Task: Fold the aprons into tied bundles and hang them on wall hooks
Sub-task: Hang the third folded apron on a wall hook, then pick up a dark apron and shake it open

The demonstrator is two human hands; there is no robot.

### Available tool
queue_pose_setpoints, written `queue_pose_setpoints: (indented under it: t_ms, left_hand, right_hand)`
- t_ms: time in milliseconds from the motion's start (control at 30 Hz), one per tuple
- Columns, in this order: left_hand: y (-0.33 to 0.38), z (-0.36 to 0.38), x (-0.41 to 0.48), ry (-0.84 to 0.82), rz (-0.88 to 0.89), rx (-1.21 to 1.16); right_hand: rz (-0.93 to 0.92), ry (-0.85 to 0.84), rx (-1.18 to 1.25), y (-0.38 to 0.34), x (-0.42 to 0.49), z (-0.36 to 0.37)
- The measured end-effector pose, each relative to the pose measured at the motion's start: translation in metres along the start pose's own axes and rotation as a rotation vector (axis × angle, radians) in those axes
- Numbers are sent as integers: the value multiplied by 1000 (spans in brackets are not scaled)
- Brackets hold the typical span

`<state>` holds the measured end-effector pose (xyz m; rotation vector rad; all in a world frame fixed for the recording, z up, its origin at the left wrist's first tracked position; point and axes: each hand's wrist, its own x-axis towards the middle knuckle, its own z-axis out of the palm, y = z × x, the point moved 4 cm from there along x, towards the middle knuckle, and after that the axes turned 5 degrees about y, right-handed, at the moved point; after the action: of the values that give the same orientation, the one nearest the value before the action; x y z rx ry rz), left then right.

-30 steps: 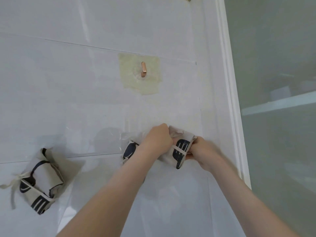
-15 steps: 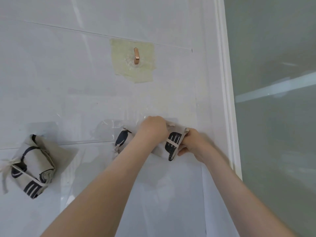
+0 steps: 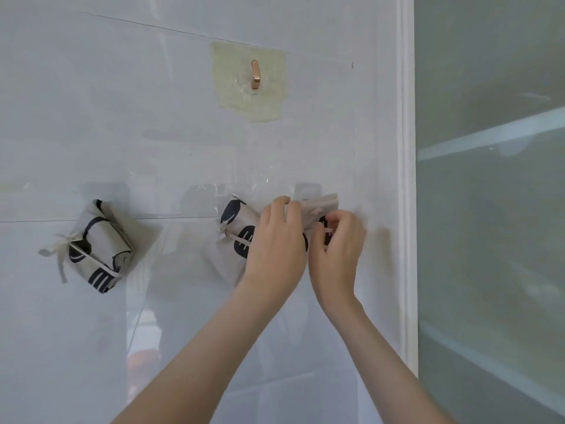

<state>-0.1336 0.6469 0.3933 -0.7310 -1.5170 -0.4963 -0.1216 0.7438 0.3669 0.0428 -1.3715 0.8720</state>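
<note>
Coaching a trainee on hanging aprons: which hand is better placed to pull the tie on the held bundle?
Probably right: the right hand pinches the thin tie, while the left hand lies across the bundle, steadying it against the wall.

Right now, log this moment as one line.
step: hanging apron bundle | left hand: pressing on bundle | right hand: pinching its tie | left bundle: hanging | copper hook: empty
</note>
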Motion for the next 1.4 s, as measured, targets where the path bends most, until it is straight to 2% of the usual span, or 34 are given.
queue_pose_setpoints:
  t_ms: [67,200,300,467,667,767,867,967,1033,1133,1200,1400]
  left_hand:
    - [-1,-24,-17,21,29,-53]
    - [-32,-74,-68,-63,-123,-141]
    - [-65,-122,-127,-212,-246,-120]
    - [-130,-175,-213,-602,-626,26]
    - [-243,-309,-350,-891,-962,246]
    - [-289,-372,-424,-1087,-1069,338]
    - [-322,-424,-481,-1137,-1219,325]
    - [-342,-456,-517,-1202,-1267,322]
    - [-351,-467,-533,-1196,-1303,310]
    - [-361,-472,-550,-1197,-1338,278]
    - [-361,-466,-550,-1201,-1337,247]
    - [-338,-426,-534,-1315,-1267,67]
  right_hand:
    - [-94,-77,37,-15,-18,5]
    - [-242,-164,135,-53,-76,12]
    - [-250,-361,236,-85,-146,28]
    - [-256,-776,219,-122,-247,72]
    - [-34,-1351,211,-196,-439,154]
    - [129,-1593,110,-212,-541,184]
    - [345,-1807,-70,-207,-636,195]
    - [609,-1855,-334,-183,-705,181]
    - [864,-1798,-460,-166,-737,166]
    - [1201,-1678,-511,-152,-766,151]
    - [1244,-1663,-456,-145,-772,147]
    - [1043,-1712,-167,-137,-724,142]
